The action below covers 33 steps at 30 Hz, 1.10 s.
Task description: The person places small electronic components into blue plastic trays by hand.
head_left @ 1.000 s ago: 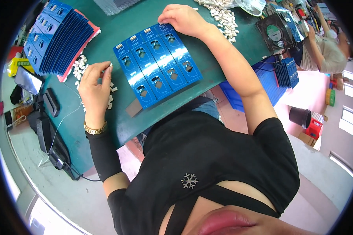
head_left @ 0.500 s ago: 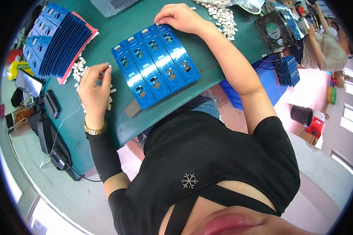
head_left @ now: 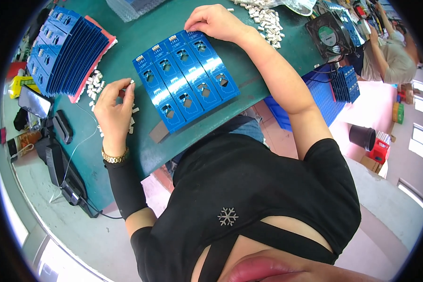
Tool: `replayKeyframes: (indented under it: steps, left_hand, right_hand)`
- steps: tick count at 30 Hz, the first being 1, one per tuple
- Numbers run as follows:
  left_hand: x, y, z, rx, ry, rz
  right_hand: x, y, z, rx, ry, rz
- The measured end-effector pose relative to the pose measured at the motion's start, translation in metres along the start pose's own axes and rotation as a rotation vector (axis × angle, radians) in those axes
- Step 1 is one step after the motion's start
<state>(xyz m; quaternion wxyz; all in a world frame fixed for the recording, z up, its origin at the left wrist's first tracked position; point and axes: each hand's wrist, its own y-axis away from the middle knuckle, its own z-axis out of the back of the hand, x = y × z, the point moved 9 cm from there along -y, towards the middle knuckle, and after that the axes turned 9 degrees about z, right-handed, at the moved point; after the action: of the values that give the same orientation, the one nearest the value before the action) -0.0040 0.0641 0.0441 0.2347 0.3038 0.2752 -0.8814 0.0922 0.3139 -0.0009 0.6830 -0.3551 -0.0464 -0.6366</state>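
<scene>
A blue circuit board panel point(head_left: 178, 87) with several cut-out holes lies before me, tilted on the green table. Small white connectors point(head_left: 155, 47) stand along its far edge. At the panel's far right corner my right hand point(head_left: 215, 22) has its fingertips pinched together, apparently around a small white connector mostly hidden by them. Left of the panel, my left hand point(head_left: 113, 105) is raised, thumb and forefinger closed on another small white connector point(head_left: 132, 82). Loose white connectors point(head_left: 96, 84) lie around and beneath that hand.
A row of stacked blue panels point(head_left: 70, 51) stands at the far left on pink foam. More connectors point(head_left: 268, 23) are heaped at the far right, near a black fan point(head_left: 329, 36). A brown piece point(head_left: 159, 132) lies by the near edge. A blue crate point(head_left: 326, 105) stands right, below table height.
The panel's far edge has shifted very slightly left and nearer. My left hand has dropped a touch, still pinching its connector; my right hand stays at the far right corner.
</scene>
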Motion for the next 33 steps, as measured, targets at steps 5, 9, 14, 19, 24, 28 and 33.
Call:
replayKeyframes:
  steps: [5,9,14,19,24,28,33]
  left_hand:
    - [0.006,0.001,0.000,-0.009,-0.014,0.066]
    - [0.004,0.003,0.002,-0.037,-0.019,0.015]
    - [0.009,0.004,0.002,-0.069,-0.017,0.127]
    - [0.017,0.003,-0.006,-0.031,0.112,0.212]
    - [0.005,0.003,-0.007,-0.057,0.205,0.162]
    - [0.002,0.009,-0.025,0.069,0.290,0.280]
    - [-0.004,0.009,-0.039,0.174,0.159,0.259]
  right_hand:
    - [-0.013,-0.002,-0.004,0.029,0.023,-0.184]
    - [-0.011,0.001,0.003,0.081,-0.001,-0.225]
    - [-0.019,0.025,0.078,-0.145,0.233,-0.426]
    - [-0.048,0.041,0.078,-0.149,0.341,-0.537]
    - [-0.058,0.050,0.083,-0.125,0.343,-0.615]
    - [-0.051,0.049,0.079,-0.104,0.215,-0.538]
    - [-0.007,0.031,0.067,-0.225,-0.254,-0.306]
